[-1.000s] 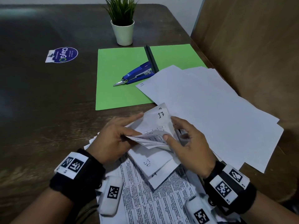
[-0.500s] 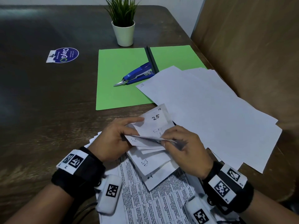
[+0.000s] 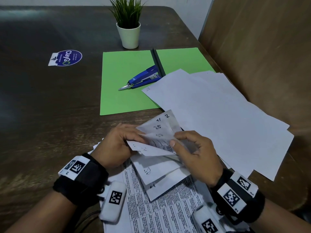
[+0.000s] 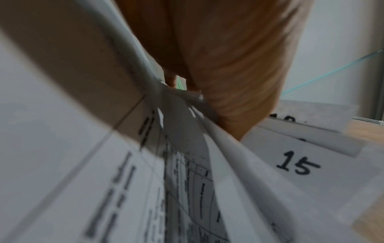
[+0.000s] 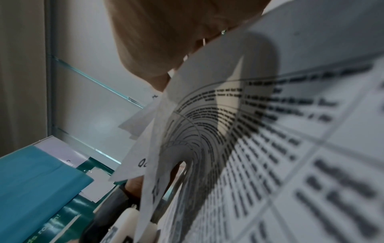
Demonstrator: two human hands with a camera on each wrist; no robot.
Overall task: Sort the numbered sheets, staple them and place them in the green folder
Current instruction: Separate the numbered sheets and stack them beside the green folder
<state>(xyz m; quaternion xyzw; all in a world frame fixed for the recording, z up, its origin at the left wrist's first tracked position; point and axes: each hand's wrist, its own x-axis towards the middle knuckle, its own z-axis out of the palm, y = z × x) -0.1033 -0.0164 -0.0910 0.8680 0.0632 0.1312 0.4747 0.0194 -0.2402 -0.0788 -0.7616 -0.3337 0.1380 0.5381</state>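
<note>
A fanned stack of numbered sheets point(image 3: 157, 132) sits at the table's near edge, corners showing 25, 2 and others. My left hand point(image 3: 117, 145) pinches the stack's left side, thumb on top. My right hand point(image 3: 193, 148) pinches a folded-up corner of a printed sheet, thumb over it. The left wrist view shows bent sheets point(image 4: 207, 164) and a corner marked 15. The right wrist view shows a curled printed sheet point(image 5: 249, 131). An open green folder point(image 3: 126, 84) lies beyond, with a blue stapler point(image 3: 143, 79) on it. A spread of blank-side sheets point(image 3: 218, 118) lies to the right.
A potted plant point(image 3: 128, 26) stands behind the folder. A round blue sticker point(image 3: 67, 58) is on the dark wooden table point(image 3: 42, 115) at the left. A brown wall point(image 3: 260, 56) borders the table on the right.
The sheet marked 17 has been flipped down, then another; 25 and more corner numbers now show. My right thumb has moved left onto a newly lifted corner. My left hand has stayed on the stack.
</note>
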